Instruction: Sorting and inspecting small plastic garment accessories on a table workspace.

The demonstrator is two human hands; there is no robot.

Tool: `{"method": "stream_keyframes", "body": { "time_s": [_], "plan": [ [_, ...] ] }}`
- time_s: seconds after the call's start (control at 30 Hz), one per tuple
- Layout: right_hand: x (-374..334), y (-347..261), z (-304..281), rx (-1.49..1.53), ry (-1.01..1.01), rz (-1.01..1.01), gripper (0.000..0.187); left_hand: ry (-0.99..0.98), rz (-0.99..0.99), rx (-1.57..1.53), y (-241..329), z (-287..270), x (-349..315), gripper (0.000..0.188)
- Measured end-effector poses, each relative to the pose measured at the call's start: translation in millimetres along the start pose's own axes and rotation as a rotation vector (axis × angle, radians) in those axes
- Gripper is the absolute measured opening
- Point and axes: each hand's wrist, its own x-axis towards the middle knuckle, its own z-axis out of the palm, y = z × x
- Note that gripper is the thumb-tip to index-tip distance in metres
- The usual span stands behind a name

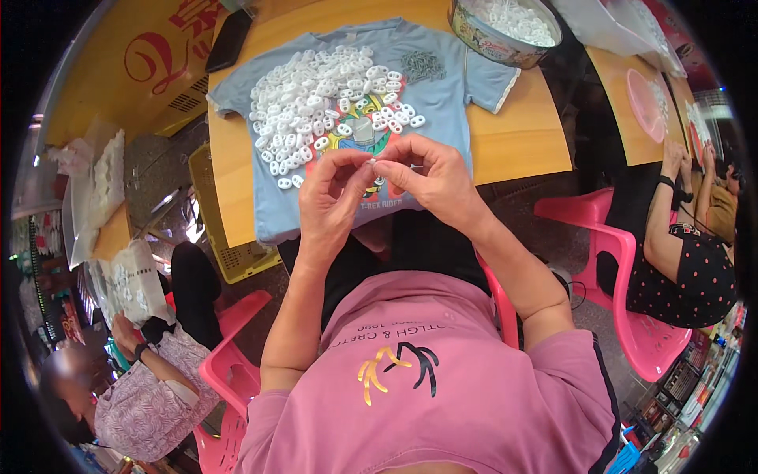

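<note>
While your left hand [332, 197] and right hand [430, 178] pinch one small white plastic piece [373, 161] between thumb and fingertips just over the near edge of the blue T-shirt [450, 103], keep both grips steady and close (judged advice). The piece looks tiny, white and glossy, like the white heap [316, 103] farther up the shirt.

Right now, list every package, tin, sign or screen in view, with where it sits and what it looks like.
Round tin: top of the table, printed multicoloured wall, filled with white pieces.
Dark phone: table's top left corner, black rectangle, screen off.
Yellow sign: upper left beside the table, yellow with red lettering.
Clear plastic bag: left, in another person's hands.
</note>
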Motion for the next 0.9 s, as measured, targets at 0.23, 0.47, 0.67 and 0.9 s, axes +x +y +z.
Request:
{"method": "stream_keyframes", "body": {
  "time_s": [0.23, 0.47, 0.67, 0.9],
  "plan": [
    [-0.9, 0.1, -2.1, 0.287, 0.029, 0.175, 0.018, 0.058, 0.355, 0.307, -16.9, 5.8, 5.1, 0.019],
    [-0.1, 0.5, -4.2, 0.462, 0.076, 0.176, 0.015, 0.071, 0.441, 0.409, -18.3, 16.4, 7.0, 0.026],
    [5.0, -7.8, -8.0, 0.356, 0.028, 0.106, 0.017, 0.052, 0.365, 0.256, -21.4, 13.1, 11.3, 0.026],
    [60.7, -8.7, -55.1, -0.846, 0.236, -0.389, 0.013, 0.096, 0.115, 0.02, -27.3, 6.2, 12.4, 0.017]
  ]
}}
